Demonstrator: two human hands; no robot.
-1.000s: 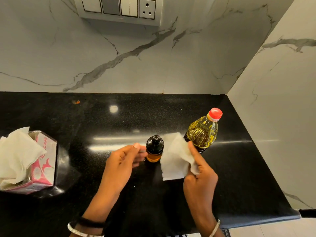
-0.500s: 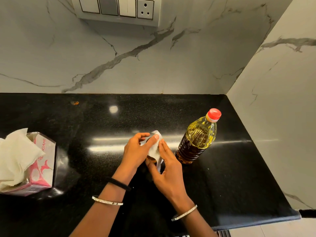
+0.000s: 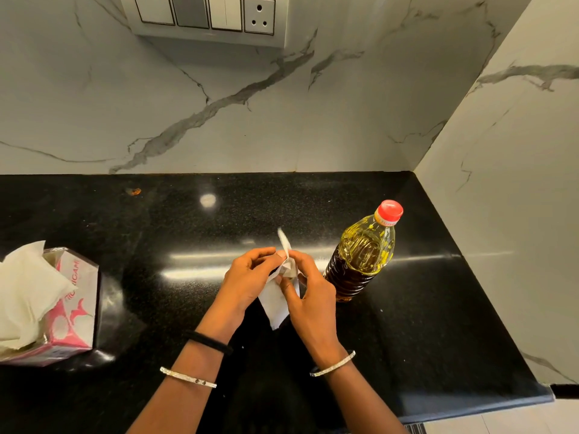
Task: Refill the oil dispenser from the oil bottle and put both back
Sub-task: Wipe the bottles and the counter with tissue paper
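Observation:
The oil bottle [image 3: 363, 255], clear with yellow oil and a red cap, stands upright on the black counter [image 3: 156, 220], right of my hands. My left hand [image 3: 247, 280] and my right hand [image 3: 311, 300] meet at the counter's middle. Both curl round a white tissue [image 3: 275, 305], whose corner sticks up above the fingers while its tail hangs below. My right hand lies close beside the bottle's base without touching it. The small dark oil dispenser is hidden behind the hands and tissue.
A pink tissue box [image 3: 73, 308] with loose sheets spilling out sits at the left. A switch panel with a socket [image 3: 206, 15] hangs on the marble back wall. A second marble wall [image 3: 517, 214] closes the right side. The counter's front edge [image 3: 470, 411] runs at lower right.
The dispenser, in plain view a second ago, is now covered. My right hand brought the tissue left over it, and both hands closed round it and bunched the tissue upward.

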